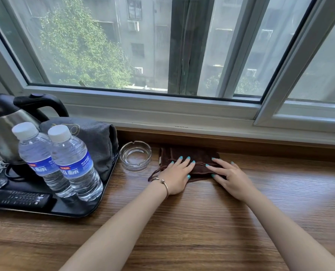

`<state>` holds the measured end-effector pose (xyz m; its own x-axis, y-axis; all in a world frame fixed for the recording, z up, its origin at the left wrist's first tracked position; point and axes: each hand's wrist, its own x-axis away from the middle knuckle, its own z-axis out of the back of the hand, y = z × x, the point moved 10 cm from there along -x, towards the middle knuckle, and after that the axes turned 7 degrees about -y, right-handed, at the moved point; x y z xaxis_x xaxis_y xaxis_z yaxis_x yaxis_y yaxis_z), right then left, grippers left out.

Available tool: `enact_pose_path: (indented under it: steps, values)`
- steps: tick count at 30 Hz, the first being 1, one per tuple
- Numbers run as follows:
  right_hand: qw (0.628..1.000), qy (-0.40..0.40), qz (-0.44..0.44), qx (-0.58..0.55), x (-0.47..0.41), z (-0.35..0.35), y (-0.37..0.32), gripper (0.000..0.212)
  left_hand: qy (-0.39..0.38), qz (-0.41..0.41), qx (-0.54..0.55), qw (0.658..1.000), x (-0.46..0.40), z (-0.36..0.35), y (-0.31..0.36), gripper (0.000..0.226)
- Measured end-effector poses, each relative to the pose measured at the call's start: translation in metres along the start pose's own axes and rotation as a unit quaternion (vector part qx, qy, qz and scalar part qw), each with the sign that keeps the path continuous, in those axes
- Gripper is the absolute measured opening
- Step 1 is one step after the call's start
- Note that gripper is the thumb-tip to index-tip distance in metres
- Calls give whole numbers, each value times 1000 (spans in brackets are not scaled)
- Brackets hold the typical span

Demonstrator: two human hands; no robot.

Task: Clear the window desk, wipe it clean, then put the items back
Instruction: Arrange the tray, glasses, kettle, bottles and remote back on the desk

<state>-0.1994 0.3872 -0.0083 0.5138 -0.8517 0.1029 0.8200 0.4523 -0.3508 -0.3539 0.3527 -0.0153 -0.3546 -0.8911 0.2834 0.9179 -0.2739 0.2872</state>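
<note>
Two water bottles, the left bottle (38, 153) and the right bottle (74, 161), carry blue labels with white Chinese characters and a small red patch, too blurred to read with certainty. They stand upright with white caps on a black tray (80, 209) at the left of the wooden desk (202, 222). On the same tray are a steel kettle (4, 130) with a black handle, a folded grey towel (96, 141) with a pale cup outline stitched on it, and a black remote control (19, 198) whose key markings are too small to read. A clear glass ashtray (135, 155) sits on the desk just beside the tray's right edge. Right of it, near the window frame (162, 112), lies a dark brown cloth (188, 155), flat on the desk. The left hand (177, 177), a bangle at its wrist, rests on the cloth's near left part with fingers straight and slightly spread. The right hand (231, 178) presses the cloth's right part, fingers extended and splayed; neither hand curls around anything.
</note>
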Motion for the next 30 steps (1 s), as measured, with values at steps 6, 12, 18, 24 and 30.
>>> enact_pose_path:
  steps: [6, 12, 18, 24, 30]
  values:
    - [997, 23, -38, -63, -2, 17, 19, 32, 48, 16, 19, 999, 0, 27, -8, 47]
    - [994, 76, -79, 19, -15, 42, 10, 32, 99, 65, 2, 993, -6, 48, -22, 43]
    - [988, 55, -50, 134, -22, 40, -4, 26, 110, 63, -46, 991, -10, 46, -21, 38]
    - [989, 92, -31, 114, -20, 42, -7, 26, 110, 8, -239, 965, -12, 37, -3, 31]
    - [985, 124, -12, -122, -17, 48, -11, 13, 93, 29, -178, 979, -7, 44, -9, 32]
